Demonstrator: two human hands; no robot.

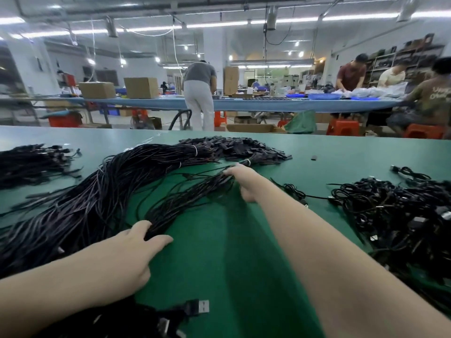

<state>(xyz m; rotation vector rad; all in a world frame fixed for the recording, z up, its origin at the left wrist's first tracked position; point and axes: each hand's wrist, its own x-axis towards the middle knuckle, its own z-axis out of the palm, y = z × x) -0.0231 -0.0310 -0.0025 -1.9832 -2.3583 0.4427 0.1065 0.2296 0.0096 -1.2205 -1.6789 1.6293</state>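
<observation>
We separate a thin bunch (190,193), at frame centre, from the big bundle (85,203) at left. Our left hand (131,250) grips its near part. Our right hand (240,181) touches the far end, but we cannot tell its grasp. We judge that most cables remain unsorted.

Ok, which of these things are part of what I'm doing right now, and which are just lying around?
In hand: thin cable bunch, gripped by left hand and right hand.
Lying about: big bundle, left pile, tangled right pile, USB plug, black cap.
</observation>
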